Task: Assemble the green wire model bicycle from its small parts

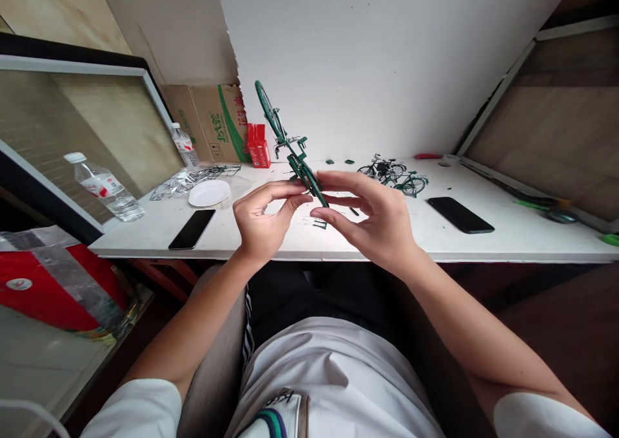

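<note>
A green model bicycle is held up above the middle of the white table, tilted with one wheel up and away to the left. My left hand pinches its lower end between thumb and fingers. On the other side, my right hand curls round the same end, its fingers against the bicycle. The fingers partly hide the near wheel. Small green parts lie on the table below the hands. Behind my right hand stand a black model bicycle and another green model bicycle.
On the left are a white plate, a phone, part frames and two water bottles. A cardboard box and a red box stand behind. A second phone lies right. A white board rises at the back.
</note>
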`<state>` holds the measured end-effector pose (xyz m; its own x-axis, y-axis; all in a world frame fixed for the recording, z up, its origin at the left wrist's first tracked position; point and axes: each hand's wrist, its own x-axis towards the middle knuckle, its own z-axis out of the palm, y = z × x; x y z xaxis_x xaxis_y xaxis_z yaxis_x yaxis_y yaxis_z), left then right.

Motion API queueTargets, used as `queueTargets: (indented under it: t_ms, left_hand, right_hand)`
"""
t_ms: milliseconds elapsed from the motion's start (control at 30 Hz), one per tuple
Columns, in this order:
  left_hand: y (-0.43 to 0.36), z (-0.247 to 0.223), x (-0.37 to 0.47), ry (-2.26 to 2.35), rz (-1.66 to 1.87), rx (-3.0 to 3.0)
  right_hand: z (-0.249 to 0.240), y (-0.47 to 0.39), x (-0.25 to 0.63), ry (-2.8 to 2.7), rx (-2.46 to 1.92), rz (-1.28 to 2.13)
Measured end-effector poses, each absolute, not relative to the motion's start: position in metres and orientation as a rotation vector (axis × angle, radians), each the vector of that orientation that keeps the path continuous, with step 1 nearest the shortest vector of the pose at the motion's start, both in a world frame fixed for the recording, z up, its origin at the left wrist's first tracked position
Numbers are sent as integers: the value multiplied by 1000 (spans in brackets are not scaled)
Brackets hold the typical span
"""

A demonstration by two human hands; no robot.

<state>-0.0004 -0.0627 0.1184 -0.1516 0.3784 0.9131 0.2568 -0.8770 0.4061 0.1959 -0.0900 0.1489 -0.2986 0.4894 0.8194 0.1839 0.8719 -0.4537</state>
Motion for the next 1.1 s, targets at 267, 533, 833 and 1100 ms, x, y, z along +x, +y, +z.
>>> queueTargets:
  t_ms: [267,533,833,1100]
  left_hand:
    - [-69,123,1,704,2018,1733]
    - [-69,128,3,589,1852,1599]
    - [-74,123,11,590,1733,1644]
    - [-69,120,15,632,1612,1522]
  right_hand:
    - [143,-86,193,-1838,-458,383]
    - [140,-85,190,-1831,-512,226]
    - [134,-77,192,-1838,-592,41]
    - [123,-56,196,-1901,-620,-65]
